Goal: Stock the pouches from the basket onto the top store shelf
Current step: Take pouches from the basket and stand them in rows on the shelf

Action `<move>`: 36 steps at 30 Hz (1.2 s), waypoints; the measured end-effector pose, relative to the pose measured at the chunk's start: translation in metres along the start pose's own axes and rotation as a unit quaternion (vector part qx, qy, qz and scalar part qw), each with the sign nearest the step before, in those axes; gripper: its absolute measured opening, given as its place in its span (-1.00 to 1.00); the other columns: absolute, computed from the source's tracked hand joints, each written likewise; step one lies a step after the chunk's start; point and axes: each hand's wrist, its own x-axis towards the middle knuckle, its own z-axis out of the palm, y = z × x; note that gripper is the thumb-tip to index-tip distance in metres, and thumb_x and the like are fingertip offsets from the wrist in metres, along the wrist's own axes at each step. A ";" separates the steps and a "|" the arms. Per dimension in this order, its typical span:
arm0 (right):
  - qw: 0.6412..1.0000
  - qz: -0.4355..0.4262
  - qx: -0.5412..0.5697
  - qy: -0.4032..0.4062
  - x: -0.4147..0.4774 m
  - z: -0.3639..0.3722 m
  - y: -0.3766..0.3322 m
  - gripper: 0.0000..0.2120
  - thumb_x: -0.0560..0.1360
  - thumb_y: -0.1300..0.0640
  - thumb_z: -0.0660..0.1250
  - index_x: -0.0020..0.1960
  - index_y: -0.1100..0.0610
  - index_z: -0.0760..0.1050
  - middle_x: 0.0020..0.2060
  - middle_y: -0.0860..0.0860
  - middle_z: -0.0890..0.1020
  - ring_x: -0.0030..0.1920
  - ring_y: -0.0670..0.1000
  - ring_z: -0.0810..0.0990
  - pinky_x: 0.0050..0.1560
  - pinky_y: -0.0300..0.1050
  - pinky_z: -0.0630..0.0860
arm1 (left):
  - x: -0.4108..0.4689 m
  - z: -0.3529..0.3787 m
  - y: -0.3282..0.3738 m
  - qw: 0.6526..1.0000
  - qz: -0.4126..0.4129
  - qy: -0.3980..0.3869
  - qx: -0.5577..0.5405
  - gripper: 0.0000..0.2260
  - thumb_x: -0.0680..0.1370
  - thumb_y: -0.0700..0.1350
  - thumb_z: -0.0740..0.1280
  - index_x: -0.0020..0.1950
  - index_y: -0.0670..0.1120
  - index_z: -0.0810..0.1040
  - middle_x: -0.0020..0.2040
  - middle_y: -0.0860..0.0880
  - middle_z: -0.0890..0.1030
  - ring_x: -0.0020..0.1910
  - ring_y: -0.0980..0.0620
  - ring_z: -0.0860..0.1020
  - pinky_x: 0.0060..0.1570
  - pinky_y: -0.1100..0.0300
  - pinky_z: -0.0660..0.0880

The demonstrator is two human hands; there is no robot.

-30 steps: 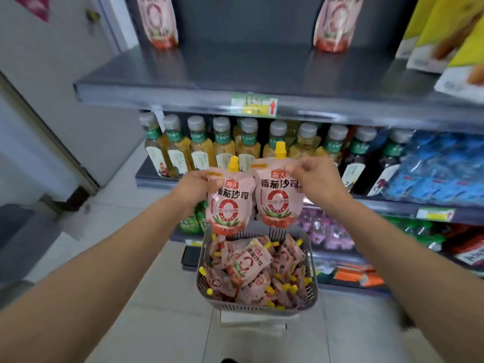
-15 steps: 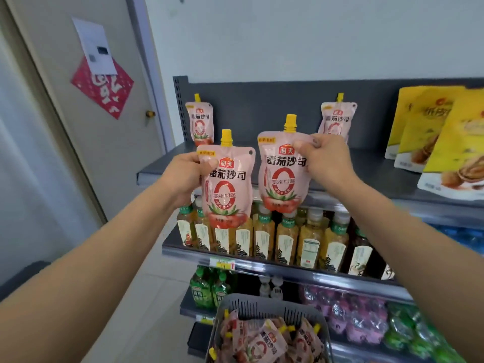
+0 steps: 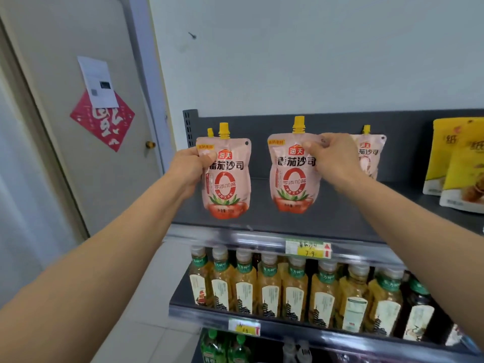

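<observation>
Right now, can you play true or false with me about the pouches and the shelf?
1. The left hand holds a pouch. True.
2. The right hand is empty. False: it pinches another pouch.
3. The caps are green. False: they are yellow.
4. Bottles stand under the top shelf. True.
5. No bags sit on the top shelf. False: yellow bags sit at its right.

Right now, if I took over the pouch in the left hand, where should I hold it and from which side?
Likely its free top corner beside the yellow spout, coming from the right. The left hand pinches the other top corner; the pouch hangs upright over the top shelf, and its belly bulges, so the flat seam suits fingers better.
</observation>
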 end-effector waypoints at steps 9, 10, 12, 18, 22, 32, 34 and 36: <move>1.000 0.019 0.001 -0.021 0.063 0.102 -0.010 -0.75 0.56 0.09 0.26 -0.10 0.26 0.58 -0.17 0.10 0.68 -0.12 0.14 0.66 -0.09 0.08 0.61 | 0.108 -0.070 -0.028 0.999 -0.019 0.022 0.018 -0.86 0.57 -0.25 0.26 -0.13 -0.10 0.57 -0.12 -0.07 0.65 -0.14 -0.02 0.60 -0.14 0.13 0.54; 1.000 0.024 0.003 -0.020 0.068 0.111 -0.011 -0.74 0.56 0.09 0.26 -0.06 0.29 0.59 -0.14 0.13 0.69 -0.09 0.16 0.67 -0.03 0.14 0.61 | 0.119 -0.076 -0.033 0.999 -0.027 0.025 0.018 -0.86 0.57 -0.25 0.26 -0.13 -0.10 0.57 -0.11 -0.07 0.65 -0.13 -0.04 0.61 -0.14 0.12 0.54; 0.999 0.030 0.001 -0.019 0.078 0.129 -0.010 -0.72 0.55 0.09 0.27 -0.03 0.32 0.58 -0.12 0.18 0.69 -0.06 0.21 0.67 -0.01 0.21 0.59 | 0.139 -0.083 -0.043 0.999 -0.042 0.026 0.016 -0.89 0.56 -0.25 0.27 -0.09 -0.13 0.57 -0.05 -0.11 0.65 -0.12 -0.05 0.61 -0.15 0.11 0.54; 0.998 0.056 -0.001 -0.013 0.103 0.165 -0.001 -0.78 0.56 0.10 0.26 -0.02 0.24 0.58 -0.13 0.11 0.67 -0.05 0.15 0.67 0.02 0.14 0.61 | 0.185 -0.080 -0.066 0.999 -0.053 -0.003 -0.013 -0.89 0.56 -0.28 0.25 -0.02 -0.17 0.57 -0.06 -0.11 0.63 -0.12 -0.03 0.61 -0.13 0.14 0.55; 0.998 0.056 -0.008 -0.001 0.114 0.170 0.004 -0.86 0.57 0.10 0.26 -0.05 0.14 0.55 -0.12 0.07 0.66 -0.08 0.08 0.66 -0.02 0.05 0.62 | 0.203 -0.066 -0.075 0.997 -0.059 -0.029 -0.032 -0.84 0.57 -0.30 0.23 -0.14 -0.11 0.54 -0.19 -0.04 0.62 -0.22 0.04 0.59 -0.27 0.18 0.57; 0.998 0.065 -0.005 0.017 0.134 0.174 0.017 -0.90 0.56 0.11 0.26 -0.07 0.11 0.52 -0.13 0.03 0.65 -0.14 0.03 0.64 -0.12 -0.06 0.61 | 0.240 -0.058 -0.087 0.995 -0.062 -0.063 -0.041 -0.83 0.57 -0.28 0.24 -0.15 -0.09 0.56 -0.40 0.07 0.69 -0.19 -0.02 0.59 -0.01 0.04 0.51; 0.998 0.068 -0.003 0.015 0.136 0.177 0.018 -0.90 0.56 0.11 0.27 -0.06 0.11 0.52 -0.12 0.04 0.65 -0.12 0.04 0.65 -0.09 -0.03 0.62 | 0.241 -0.059 -0.087 0.994 -0.064 -0.075 -0.043 -0.84 0.57 -0.27 0.24 -0.14 -0.09 0.56 -0.31 0.02 0.70 -0.16 -0.03 0.60 0.02 0.00 0.51; 0.997 0.072 0.000 0.013 0.136 0.180 0.019 -0.89 0.56 0.10 0.27 -0.03 0.12 0.53 -0.10 0.05 0.66 -0.09 0.05 0.65 -0.07 -0.02 0.62 | 0.240 -0.060 -0.086 0.994 -0.065 -0.085 -0.031 -0.85 0.57 -0.26 0.24 -0.11 -0.09 0.57 -0.16 -0.04 0.67 -0.12 -0.04 0.60 0.04 -0.03 0.50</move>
